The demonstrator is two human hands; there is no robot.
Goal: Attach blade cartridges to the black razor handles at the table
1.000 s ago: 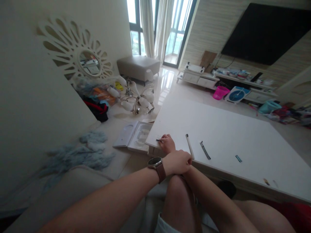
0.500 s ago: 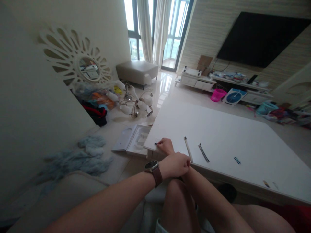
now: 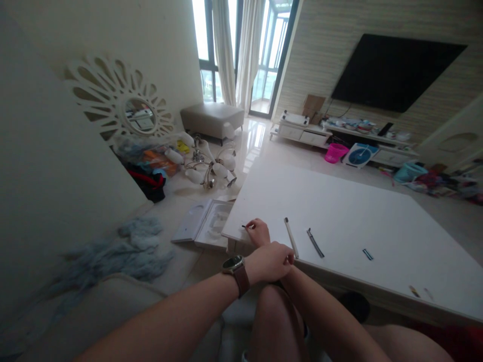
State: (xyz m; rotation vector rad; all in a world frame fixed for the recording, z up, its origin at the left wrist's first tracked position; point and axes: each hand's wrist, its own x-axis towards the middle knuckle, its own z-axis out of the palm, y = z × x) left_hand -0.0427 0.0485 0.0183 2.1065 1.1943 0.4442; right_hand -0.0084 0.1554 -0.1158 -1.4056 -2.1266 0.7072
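My right hand [image 3: 258, 232] is at the near left corner of the white table [image 3: 339, 211], its fingertips pinched on a small black piece [image 3: 243, 227] too small to name. My left hand [image 3: 274, 260], with a watch [image 3: 233, 262] on its wrist, crosses over my right arm. Its fingers are curled, and the inside of the hand is hidden. To the right of my hands lies a thin whitish stick with a dark end [image 3: 291, 239]. Beyond it is a slim dark grey tool [image 3: 315, 243], then a short dark teal strip [image 3: 368, 254].
Two small pieces, one of them dark and yellowish [image 3: 414, 291], lie near the table's right front edge. An open white box [image 3: 213, 223] sits on the floor beside the left corner. Behind it is a chandelier [image 3: 211, 168]. A bluish cloth heap [image 3: 139, 246] lies at left.
The view has tilted slightly, so the room sits a little lower in the picture. My right hand still pinches the small black piece at the corner; my left hand remains across my right arm.
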